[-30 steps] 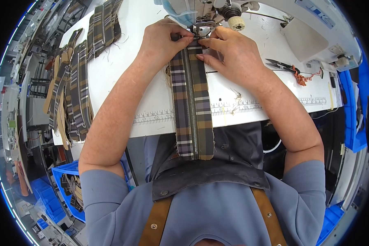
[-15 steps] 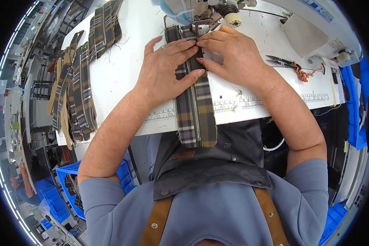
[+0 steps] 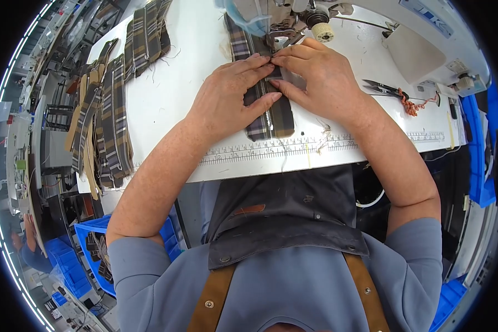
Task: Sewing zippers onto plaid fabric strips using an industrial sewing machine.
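Observation:
A plaid fabric strip with a metal zipper runs lengthwise under the sewing machine head on the white table. My left hand lies on the strip, fingers stretched out and thumb spread, pressing it down. From the other side my right hand rests at the strip's right edge, with bent fingers near the needle area and the thumb apart from them. The fingertips of both hands nearly meet just in front of the machine's foot. Both hands partly cover the strip.
Several more plaid zipper strips lie at the table's left side. Black scissors with an orange cord lie at the right. A printed ruler follows the table's front edge. A blue bin stands at lower left.
The plaid strip has moved away from me under the machine; its near end now lies on the table instead of hanging over the front edge. Both hands have stayed in nearly the same place.

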### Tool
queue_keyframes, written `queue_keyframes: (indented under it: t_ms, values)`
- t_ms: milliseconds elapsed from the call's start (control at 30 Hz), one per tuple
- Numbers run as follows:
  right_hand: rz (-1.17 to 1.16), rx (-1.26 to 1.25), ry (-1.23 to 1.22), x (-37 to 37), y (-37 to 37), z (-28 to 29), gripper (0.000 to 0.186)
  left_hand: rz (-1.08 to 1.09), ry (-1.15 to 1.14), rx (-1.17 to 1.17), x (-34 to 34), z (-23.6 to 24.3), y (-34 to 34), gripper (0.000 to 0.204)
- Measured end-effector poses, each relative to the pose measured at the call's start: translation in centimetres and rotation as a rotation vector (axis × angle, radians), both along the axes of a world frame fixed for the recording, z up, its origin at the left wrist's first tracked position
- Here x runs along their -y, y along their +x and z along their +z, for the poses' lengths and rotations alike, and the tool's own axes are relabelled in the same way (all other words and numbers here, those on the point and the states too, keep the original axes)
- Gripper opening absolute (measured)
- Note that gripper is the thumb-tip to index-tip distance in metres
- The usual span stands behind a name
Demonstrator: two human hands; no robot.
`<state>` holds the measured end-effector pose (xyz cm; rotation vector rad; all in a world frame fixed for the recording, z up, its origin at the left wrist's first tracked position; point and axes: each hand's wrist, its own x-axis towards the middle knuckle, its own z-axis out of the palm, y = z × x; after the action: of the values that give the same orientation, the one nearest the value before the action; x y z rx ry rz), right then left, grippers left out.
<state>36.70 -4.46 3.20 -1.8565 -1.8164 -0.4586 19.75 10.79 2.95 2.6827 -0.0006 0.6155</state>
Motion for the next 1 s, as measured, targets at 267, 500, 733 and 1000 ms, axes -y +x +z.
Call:
queue_keyframes:
  t_ms: [267, 500, 733, 1000]
  values:
    - [0.002, -0.027, 0.002, -0.1, -0.1, -0.1, 0.032, 0.013, 0.01, 0.004, 0.0, 0.0, 0.1, 0.046]
    - [0.007, -0.015, 0.005, -0.2, -0.1, 0.2, 0.026, 0.025, -0.041, 0.037, -0.5, -0.3, 0.6, 0.034]
    - [0.015, -0.035, -0.049, 0.0, -0.8, 0.9, 0.025, -0.01, 0.003, 0.074, -2.8, -1.3, 2.8, 0.025]
    - [0.0, -0.069, -0.098, -0.4, -1.2, 1.3, 0.027, -0.087, 0.099, -0.032, -7.4, 0.5, 5.0, 0.029]
